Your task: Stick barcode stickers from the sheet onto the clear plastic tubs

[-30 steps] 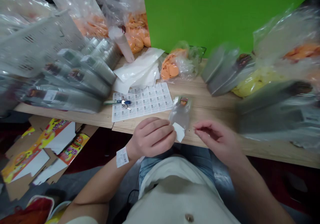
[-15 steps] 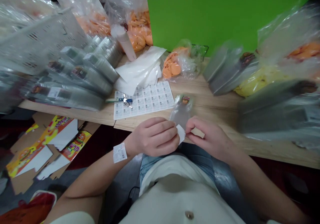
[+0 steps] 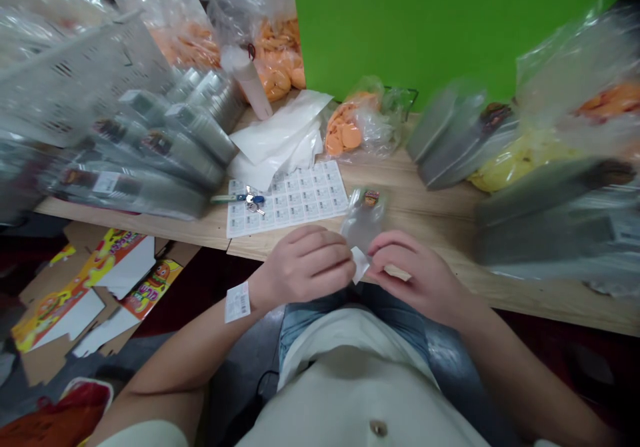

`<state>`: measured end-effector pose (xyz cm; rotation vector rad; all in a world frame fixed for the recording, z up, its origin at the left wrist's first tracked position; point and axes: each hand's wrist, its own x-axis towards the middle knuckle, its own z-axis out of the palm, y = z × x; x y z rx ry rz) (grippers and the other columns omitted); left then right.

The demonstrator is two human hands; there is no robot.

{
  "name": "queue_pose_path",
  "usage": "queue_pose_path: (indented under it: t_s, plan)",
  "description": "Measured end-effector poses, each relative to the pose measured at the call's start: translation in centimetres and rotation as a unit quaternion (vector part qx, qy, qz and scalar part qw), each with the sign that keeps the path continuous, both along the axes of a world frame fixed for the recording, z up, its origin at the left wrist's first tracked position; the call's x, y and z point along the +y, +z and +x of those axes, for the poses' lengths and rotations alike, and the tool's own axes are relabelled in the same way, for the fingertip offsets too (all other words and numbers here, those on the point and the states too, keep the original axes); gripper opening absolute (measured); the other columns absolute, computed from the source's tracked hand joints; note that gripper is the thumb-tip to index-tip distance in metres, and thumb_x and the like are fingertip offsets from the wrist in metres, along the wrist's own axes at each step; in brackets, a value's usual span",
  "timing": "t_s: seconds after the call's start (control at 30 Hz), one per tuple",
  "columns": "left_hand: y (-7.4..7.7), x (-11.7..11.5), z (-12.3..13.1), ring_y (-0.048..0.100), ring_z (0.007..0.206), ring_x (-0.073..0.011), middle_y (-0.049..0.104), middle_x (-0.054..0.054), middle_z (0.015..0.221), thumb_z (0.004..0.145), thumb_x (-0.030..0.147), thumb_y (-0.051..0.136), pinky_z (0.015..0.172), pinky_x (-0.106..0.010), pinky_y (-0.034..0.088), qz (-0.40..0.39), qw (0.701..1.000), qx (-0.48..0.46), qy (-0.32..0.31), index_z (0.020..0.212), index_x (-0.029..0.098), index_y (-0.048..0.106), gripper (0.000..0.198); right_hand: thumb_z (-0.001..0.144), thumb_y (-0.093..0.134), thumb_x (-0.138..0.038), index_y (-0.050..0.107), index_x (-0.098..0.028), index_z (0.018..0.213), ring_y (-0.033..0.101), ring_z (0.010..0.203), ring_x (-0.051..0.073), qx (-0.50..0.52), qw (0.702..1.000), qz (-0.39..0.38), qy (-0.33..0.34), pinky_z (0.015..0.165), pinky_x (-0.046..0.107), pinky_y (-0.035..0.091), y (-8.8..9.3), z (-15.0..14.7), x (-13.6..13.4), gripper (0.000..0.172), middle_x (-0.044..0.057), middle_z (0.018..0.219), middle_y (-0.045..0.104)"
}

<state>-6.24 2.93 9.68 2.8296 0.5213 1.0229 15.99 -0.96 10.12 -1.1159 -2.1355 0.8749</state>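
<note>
A small clear plastic bag [image 3: 362,224] stands up from between my hands over the wooden table edge, with a small colourful label [image 3: 371,198] at its top end. My left hand [image 3: 305,267] is closed on the bag's lower part and wears a white barcode wristband [image 3: 237,302]. A white paper tab [image 3: 359,264] sticks out at the bag's bottom. My right hand [image 3: 417,274] pinches toward that tab, and its fingertips seem to touch it. Part of the bag's lower end is hidden by my fingers.
A sheet of small printed labels [image 3: 286,200] lies on the wooden table [image 3: 430,214], with keys [image 3: 253,200] on it. White sheets, bags of orange discs, stacks of wrapped packs and a green backdrop stand beyond. Flattened printed cardboard lies on the floor at left.
My right hand has moved left, from apart from the bag to against the white tab. My left hand has shifted little, and the view has settled slightly.
</note>
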Motion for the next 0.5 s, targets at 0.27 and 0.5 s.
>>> queue_pose_path:
  t_s: [0.27, 0.5]
  plan:
    - [-2.3, -2.0, 2.0, 0.053, 0.066, -0.0088, 0.057, 0.001, 0.072, 0.075, 0.026, 0.064, 0.063, -0.022, 0.044, -0.558, 0.801, -0.159, 0.147, 0.075, 0.016, 0.054, 0.015, 0.077, 0.061, -0.028, 0.059, -0.026, 0.107, 0.06, 0.085, 0.015, 0.083, 0.986, -0.091, -0.109, 0.074, 0.03, 0.051, -0.9, -0.4, -0.4, 0.03, 0.004, 0.101, 0.061]
    - [-2.9, -2.3, 3.1, 0.054, 0.066, -0.0068, 0.057, 0.003, 0.071, 0.067, 0.027, 0.073, 0.066, -0.021, 0.043, -0.739, 0.606, -0.274, 0.105, 0.073, 0.015, 0.05, 0.027, 0.074, 0.064, -0.029, 0.063, -0.021, 0.076, 0.06, 0.07, 0.013, 0.187, 0.938, -0.162, -0.243, 0.064, 0.026, 0.051, -2.7, -1.7, -0.2, 0.009, 0.001, 0.077, 0.064]
